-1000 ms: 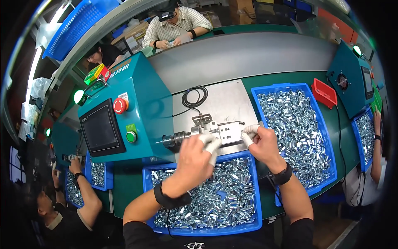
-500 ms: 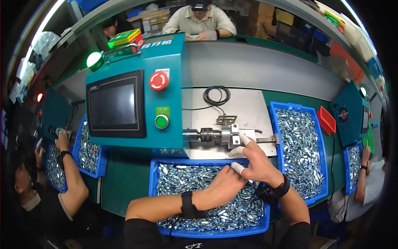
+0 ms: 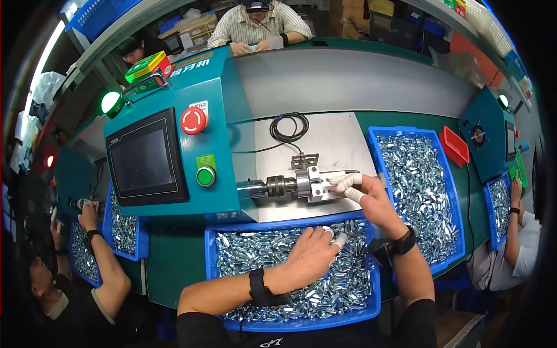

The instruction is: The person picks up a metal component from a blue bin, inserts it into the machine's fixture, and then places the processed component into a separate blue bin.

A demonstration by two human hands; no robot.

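Observation:
My right hand (image 3: 380,200), with white finger covers, is at the open end of the metal clamp block (image 3: 318,187) on the machine's spindle. Its thumb and fingers are closed together there; whatever they hold is too small to make out. Below it, my left hand (image 3: 307,258) lies over the front blue bin (image 3: 212,255), low on a heap of small shiny metal fittings (image 3: 307,304). Its fingers are bent, with covered tips close to the thumb, and what is between them is hidden. The chuck (image 3: 277,187) sits left of the clamp block.
A teal machine (image 3: 217,139) with a dark screen (image 3: 142,159), a red stop button (image 3: 193,120) and a green button (image 3: 205,176) stands at left. Another blue bin (image 3: 458,232) of fittings is at right, near a red tray (image 3: 454,146). A coiled cable (image 3: 290,129) lies behind the clamp. Co-workers sit around.
My hands have parted: the left has drawn back down onto the fittings in the front bin, while the right has closed its fingers at the clamp block. The whole view has shifted somewhat.

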